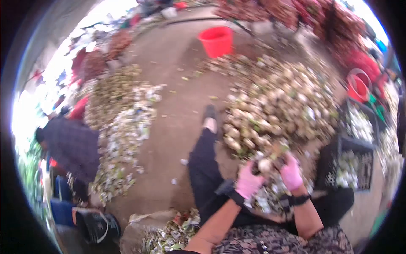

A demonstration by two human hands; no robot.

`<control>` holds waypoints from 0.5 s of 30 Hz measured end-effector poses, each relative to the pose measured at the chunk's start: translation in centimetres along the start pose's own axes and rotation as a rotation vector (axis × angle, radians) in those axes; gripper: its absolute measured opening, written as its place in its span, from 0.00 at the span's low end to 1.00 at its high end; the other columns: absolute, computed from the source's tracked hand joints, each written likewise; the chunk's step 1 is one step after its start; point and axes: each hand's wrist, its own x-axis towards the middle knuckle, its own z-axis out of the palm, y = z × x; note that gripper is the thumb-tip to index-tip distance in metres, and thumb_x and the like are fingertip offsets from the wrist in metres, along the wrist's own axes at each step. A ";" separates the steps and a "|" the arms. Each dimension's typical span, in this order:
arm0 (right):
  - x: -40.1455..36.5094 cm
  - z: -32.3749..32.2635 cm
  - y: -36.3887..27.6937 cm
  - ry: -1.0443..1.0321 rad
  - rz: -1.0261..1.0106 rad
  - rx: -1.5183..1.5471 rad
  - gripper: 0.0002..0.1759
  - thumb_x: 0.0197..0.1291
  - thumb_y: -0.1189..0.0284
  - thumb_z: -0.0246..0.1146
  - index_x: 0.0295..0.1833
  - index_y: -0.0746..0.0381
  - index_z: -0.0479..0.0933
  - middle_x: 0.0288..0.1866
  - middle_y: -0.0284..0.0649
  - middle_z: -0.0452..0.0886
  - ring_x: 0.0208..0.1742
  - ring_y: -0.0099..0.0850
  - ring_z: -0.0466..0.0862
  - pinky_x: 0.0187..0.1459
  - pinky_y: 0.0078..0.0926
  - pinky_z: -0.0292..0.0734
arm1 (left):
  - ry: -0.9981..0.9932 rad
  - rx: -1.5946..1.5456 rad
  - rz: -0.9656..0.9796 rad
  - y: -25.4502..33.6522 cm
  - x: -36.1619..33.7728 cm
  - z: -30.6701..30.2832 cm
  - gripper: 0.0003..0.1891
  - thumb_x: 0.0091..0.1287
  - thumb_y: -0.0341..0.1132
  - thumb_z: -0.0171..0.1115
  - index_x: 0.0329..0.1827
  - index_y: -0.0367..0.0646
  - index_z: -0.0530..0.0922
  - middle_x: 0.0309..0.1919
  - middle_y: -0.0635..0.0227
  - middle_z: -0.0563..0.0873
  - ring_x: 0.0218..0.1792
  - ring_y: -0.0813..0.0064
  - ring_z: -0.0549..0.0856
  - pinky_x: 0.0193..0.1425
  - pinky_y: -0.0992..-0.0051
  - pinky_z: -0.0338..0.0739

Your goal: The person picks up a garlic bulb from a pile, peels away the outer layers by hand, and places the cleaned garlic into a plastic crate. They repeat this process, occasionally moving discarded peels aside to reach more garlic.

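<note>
Both hands wear pink gloves and are raised over my lap. My left hand (249,180) is closed round the left side of a pale bulb (265,165), with something dark by its fingers. On the bulb's other side is my right hand (291,172), its fingers bent near the leafy top; blur hides what exactly they grip. A large heap of pale bulbs (283,97) with some green leaves lies just beyond my hands. White and green peelings (264,199) lie below them, between my legs.
Black crates (366,169) with white pieces stand at the right. A red bucket (216,41) stands beyond the heap, another (357,88) at the right. A person (69,142) bends by a long pile of peelings (127,135) at the left. A sack (135,235) with scraps lies front left.
</note>
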 end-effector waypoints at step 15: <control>-1.8 -1.3 2.1 0.147 0.205 0.003 0.20 0.53 0.83 0.58 0.54 0.68 0.76 0.28 0.31 0.78 0.28 0.16 0.69 0.29 0.20 0.68 | -0.108 -0.859 -0.658 -0.7 0.9 0.6 0.26 0.70 0.52 0.52 0.63 0.42 0.69 0.48 0.66 0.82 0.45 0.72 0.82 0.43 0.70 0.79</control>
